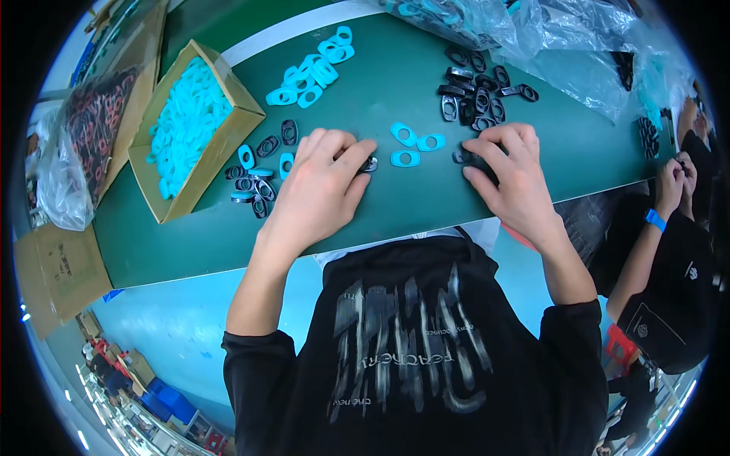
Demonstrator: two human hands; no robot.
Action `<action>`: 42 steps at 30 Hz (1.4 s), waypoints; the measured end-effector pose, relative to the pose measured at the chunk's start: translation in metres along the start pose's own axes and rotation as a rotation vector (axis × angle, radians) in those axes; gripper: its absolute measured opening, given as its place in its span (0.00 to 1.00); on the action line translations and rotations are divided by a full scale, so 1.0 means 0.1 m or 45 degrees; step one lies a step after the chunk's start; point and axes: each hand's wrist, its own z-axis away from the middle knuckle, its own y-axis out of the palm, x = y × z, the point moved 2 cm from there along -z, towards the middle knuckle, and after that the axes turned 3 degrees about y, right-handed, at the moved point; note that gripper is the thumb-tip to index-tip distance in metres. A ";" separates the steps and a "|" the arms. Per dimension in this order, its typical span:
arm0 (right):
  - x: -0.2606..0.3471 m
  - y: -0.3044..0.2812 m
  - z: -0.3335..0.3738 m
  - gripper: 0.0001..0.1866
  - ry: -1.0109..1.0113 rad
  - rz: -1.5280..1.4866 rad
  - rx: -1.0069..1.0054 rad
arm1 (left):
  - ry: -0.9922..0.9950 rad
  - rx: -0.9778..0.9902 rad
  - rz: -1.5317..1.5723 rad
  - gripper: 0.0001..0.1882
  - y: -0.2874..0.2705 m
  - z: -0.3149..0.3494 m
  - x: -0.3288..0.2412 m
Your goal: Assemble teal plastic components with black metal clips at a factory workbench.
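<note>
My left hand (pixel 319 182) is at the table, its thumb and fingers closed round a small black plastic piece (pixel 370 164), mostly covered by the fingertips. My right hand (pixel 517 171) has its fingers curled over another black oval piece (pixel 479 161), partly hidden under them. Between the hands lie three flat turquoise oval rings (pixel 405 158). Just left of my left hand is a loose group of black rings (pixel 268 146), several paired with turquoise ones. Beyond my right hand rests a heap of black oval rings (pixel 482 99).
A cardboard box (pixel 245 118) full of turquoise rings stands on the green table (pixel 152 258) at left. Another turquoise group (pixel 310 72) lies farther back. Clear plastic bags (pixel 563 76) cover the far right. A co-worker's hands (pixel 673 182) are at the right edge.
</note>
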 end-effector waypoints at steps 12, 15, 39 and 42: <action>0.10 0.09 -0.17 0.19 -0.130 -0.093 0.127 | 0.059 -0.009 0.053 0.19 0.06 -0.05 -0.08; 0.15 0.07 -0.15 0.17 -0.064 -0.169 0.044 | 0.150 -0.050 0.093 0.18 0.15 -0.16 -0.13; 0.12 0.04 0.03 0.17 -0.120 -0.196 -0.010 | 0.238 0.065 0.118 0.14 0.25 -0.29 -0.05; 0.11 0.05 0.00 0.17 -0.111 -0.150 0.062 | 0.254 0.052 0.058 0.13 0.26 -0.27 -0.10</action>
